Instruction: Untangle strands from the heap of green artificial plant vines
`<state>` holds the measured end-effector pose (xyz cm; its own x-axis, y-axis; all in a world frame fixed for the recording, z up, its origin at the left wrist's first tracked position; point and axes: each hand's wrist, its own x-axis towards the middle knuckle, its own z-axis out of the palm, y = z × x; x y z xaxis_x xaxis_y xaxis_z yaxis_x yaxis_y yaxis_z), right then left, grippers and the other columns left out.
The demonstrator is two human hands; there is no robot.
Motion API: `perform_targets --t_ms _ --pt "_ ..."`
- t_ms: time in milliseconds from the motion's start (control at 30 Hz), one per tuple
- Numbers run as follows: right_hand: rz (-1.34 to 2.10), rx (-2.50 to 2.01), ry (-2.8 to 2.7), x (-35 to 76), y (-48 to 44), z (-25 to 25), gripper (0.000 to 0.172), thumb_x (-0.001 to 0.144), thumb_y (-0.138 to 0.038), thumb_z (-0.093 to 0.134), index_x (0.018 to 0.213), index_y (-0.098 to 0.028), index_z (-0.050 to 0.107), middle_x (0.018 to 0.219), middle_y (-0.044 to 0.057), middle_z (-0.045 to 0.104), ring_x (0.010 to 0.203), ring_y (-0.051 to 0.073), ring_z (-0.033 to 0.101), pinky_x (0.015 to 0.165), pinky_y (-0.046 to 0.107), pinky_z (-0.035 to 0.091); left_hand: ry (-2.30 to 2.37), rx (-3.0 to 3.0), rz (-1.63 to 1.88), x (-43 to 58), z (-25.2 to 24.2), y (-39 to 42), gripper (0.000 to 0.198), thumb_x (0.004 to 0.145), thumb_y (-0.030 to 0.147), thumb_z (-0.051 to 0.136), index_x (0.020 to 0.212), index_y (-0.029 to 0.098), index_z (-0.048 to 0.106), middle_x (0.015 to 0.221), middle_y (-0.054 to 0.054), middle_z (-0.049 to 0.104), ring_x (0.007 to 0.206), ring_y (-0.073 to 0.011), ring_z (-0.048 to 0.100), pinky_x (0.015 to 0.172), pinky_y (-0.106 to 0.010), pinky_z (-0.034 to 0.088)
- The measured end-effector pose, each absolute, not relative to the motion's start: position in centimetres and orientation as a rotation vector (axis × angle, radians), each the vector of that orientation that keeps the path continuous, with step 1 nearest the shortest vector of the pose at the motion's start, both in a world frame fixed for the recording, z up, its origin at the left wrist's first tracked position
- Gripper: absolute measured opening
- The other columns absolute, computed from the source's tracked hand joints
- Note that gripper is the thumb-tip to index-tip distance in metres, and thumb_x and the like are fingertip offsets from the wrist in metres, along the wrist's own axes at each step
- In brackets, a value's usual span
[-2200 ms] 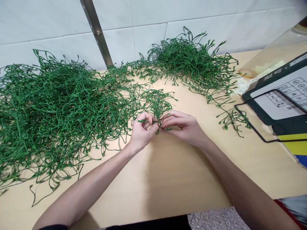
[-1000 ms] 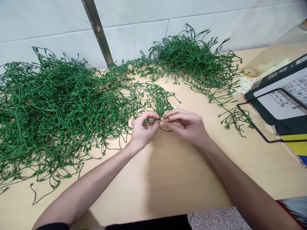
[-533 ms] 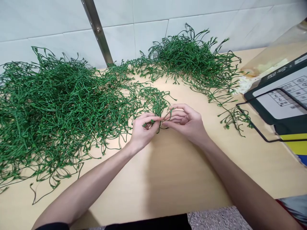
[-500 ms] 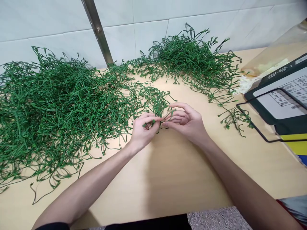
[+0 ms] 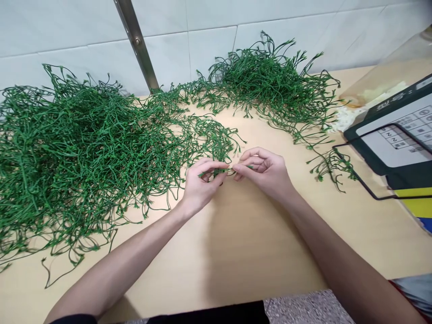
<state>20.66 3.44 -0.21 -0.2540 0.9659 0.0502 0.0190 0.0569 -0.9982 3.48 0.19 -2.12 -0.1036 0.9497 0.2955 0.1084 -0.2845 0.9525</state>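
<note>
My left hand (image 5: 203, 178) pinches a thin green artificial plant stem (image 5: 221, 170) between thumb and index finger, and bits of green show inside its curled fingers. Close beside it, my right hand (image 5: 265, 168) pinches the same stem area, thumb against fingers, with a green tip poking out above the thumb. Both hands are just above the table at the near edge of loose green stems (image 5: 216, 137). A large tangled heap of these stems (image 5: 77, 148) spreads to the left of my left hand. Whether one or several stems are between the fingertips is hard to see.
Another heap of green stems (image 5: 266, 76) lies at the back against the tiled wall (image 5: 209, 49). To the right are a dark box-like panel with a white label (image 5: 401, 130), a black wire frame (image 5: 366, 189) and a clear bag with whitish pieces (image 5: 374, 96). A metal post (image 5: 138, 42) rises behind.
My right hand's fingers have closed into a pinch near my left fingertips. The stem that stood up between the hands now lies lower, along the right thumb. My left hand has barely moved.
</note>
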Motion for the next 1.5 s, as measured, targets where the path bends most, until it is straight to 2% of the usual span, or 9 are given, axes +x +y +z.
perform_targets --t_ms 233,400,500,600,733,1033,1167,1333,1500 --pt "1.356 -1.050 -1.490 20.49 3.37 0.16 0.037 0.070 -0.048 0.081 0.082 -0.018 0.063 0.059 0.000 0.070 0.051 0.015 0.066 0.057 0.029 0.059 1.204 1.339 1.558 3.56 -1.91 0.19 0.011 0.068 0.013 0.079 0.075 0.022 0.077 0.079 -0.004 0.062 0.079 -0.0145 0.057 0.058 -0.022 0.045" --pt "1.369 -1.068 -1.521 20.30 3.11 0.29 0.038 0.071 -0.053 0.078 0.075 -0.017 0.066 0.062 0.003 0.070 0.049 0.014 0.063 0.051 0.028 0.056 1.185 1.296 1.541 3.62 -1.65 0.12 0.011 0.069 0.013 0.080 0.075 0.021 0.076 0.081 -0.003 0.063 0.075 -0.0128 0.059 0.059 -0.023 0.047" --pt "1.322 -1.098 -1.557 20.31 3.03 0.28 0.038 0.073 -0.053 0.076 0.069 -0.017 0.065 0.055 -0.001 0.061 0.041 0.009 0.050 0.040 0.023 0.043 1.210 1.282 1.522 3.69 -1.46 0.05 0.014 0.066 0.012 0.082 0.077 0.021 0.076 0.082 -0.003 0.063 0.072 -0.0116 0.059 0.058 -0.022 0.048" --pt "1.284 -1.128 -1.634 20.38 3.05 0.39 0.041 0.077 -0.054 0.072 0.062 -0.016 0.061 0.049 -0.004 0.049 0.040 0.006 0.037 0.037 0.022 0.029 1.258 1.277 1.508 3.75 -1.45 0.02 0.016 0.065 0.013 0.082 0.078 0.020 0.077 0.084 -0.005 0.065 0.072 -0.0121 0.060 0.053 -0.021 0.046" --pt "1.294 -1.110 -1.740 20.39 3.09 0.58 0.045 0.079 -0.055 0.069 0.059 -0.016 0.057 0.048 -0.005 0.042 0.041 0.005 0.030 0.039 0.022 0.024 1.292 1.296 1.506 3.72 -1.39 0.00 0.013 0.066 0.018 0.082 0.078 0.019 0.078 0.085 -0.007 0.068 0.073 -0.0139 0.062 0.045 -0.019 0.042" --pt "1.249 -1.064 -1.853 20.50 3.11 0.22 0.047 0.087 -0.057 0.057 0.064 -0.016 0.057 0.052 -0.006 0.035 0.046 0.007 0.027 0.043 0.025 0.022 1.274 1.370 1.543 3.60 -1.26 -0.10 0.006 0.070 0.020 0.079 0.076 0.021 0.078 0.088 -0.008 0.070 0.080 -0.0163 0.062 0.040 -0.017 0.039" --pt "1.259 -1.061 -1.867 20.50 2.97 0.14 0.049 0.091 -0.056 0.051 0.059 -0.019 0.047 0.053 -0.006 0.034 0.048 0.008 0.029 0.046 0.025 0.025 1.269 1.316 1.549 3.64 -1.29 0.06 0.005 0.069 0.022 0.080 0.073 0.021 0.078 0.086 -0.007 0.068 0.084 -0.0180 0.063 0.048 -0.020 0.047" --pt "1.263 -1.068 -1.866 20.47 2.97 0.27 0.052 0.092 -0.058 0.048 0.057 -0.019 0.044 0.052 -0.005 0.035 0.048 0.008 0.031 0.048 0.026 0.027 1.295 1.352 1.546 3.57 -1.10 0.12 0.005 0.068 0.018 0.080 0.070 0.021 0.077 0.076 -0.005 0.070 0.090 -0.0198 0.062 0.069 -0.028 0.054" --pt "1.276 -1.111 -1.845 20.54 3.06 0.42 0.057 0.091 -0.063 0.046 0.056 -0.018 0.046 0.049 -0.005 0.038 0.045 0.007 0.031 0.045 0.025 0.026 1.227 1.253 1.543 3.60 -1.28 -0.11 0.013 0.063 0.018 0.083 0.075 0.021 0.077 0.087 -0.007 0.070 0.090 -0.0198 0.063 0.063 -0.027 0.054"
